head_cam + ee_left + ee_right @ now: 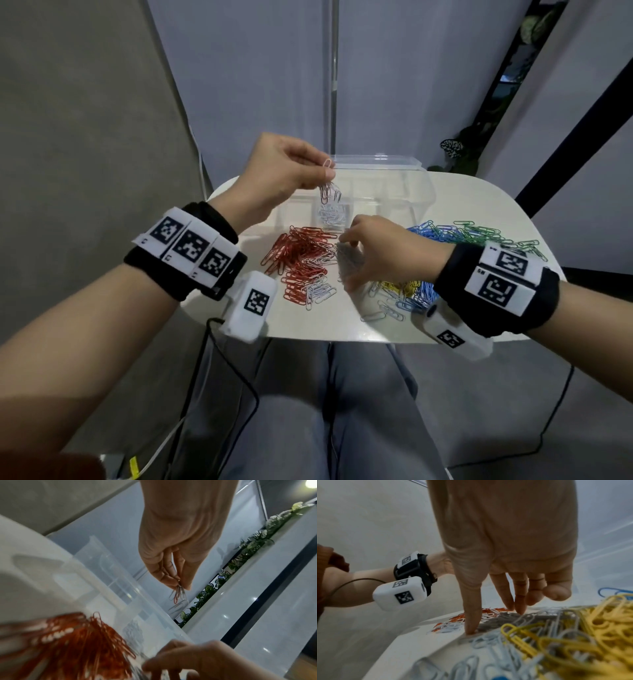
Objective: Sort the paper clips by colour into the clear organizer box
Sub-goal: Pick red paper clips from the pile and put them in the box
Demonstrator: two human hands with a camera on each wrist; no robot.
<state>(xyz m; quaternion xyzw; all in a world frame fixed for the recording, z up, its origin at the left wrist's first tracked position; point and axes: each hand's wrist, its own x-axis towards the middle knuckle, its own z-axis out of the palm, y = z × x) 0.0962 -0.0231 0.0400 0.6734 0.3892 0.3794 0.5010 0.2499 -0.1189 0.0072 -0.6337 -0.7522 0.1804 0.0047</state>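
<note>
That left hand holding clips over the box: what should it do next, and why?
Probably let go. The left hand pinches a few white clips right above the box compartment already holding white clips. One dangling clip looks red, so checking first seems wise.

No legible text, brand or number observed. Wrist bands (186,246) and white camera housings (251,303) carry only black-and-white square code markers.

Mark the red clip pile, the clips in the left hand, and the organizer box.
red clip pile (298,251), head view, pile's middle
held clips (329,192), head view, dangling loops
organizer box (404,192), head view, bare clear wall
</note>
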